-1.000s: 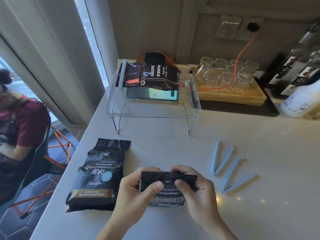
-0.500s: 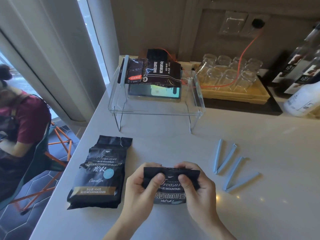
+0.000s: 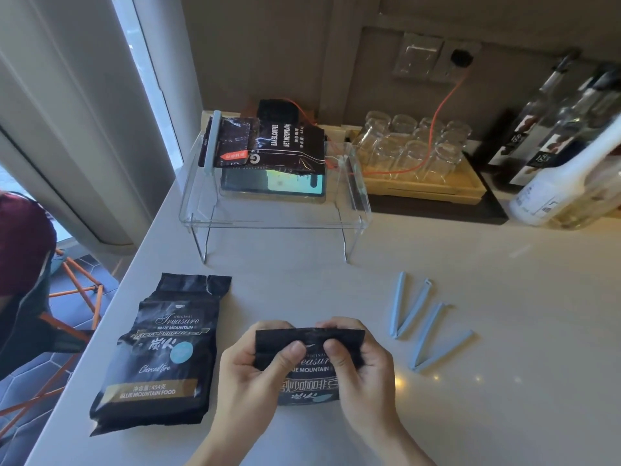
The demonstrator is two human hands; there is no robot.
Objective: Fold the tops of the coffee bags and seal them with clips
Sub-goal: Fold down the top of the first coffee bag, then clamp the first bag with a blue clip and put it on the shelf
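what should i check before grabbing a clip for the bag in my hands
1. Fold held on the held bag: ok, left hand and right hand both pinch the folded top.
2. Fold flat and even: cannot tell, fingers cover part of it.
3. Clips within reach: ok, two blue clips lie on the counter right of the hands.
4. Clips open: ok, both lie spread in a V.
5. A hand free to pick one: not ok, both grip the bag.
6. Second bag: not ok, its top is unfolded and unclipped.
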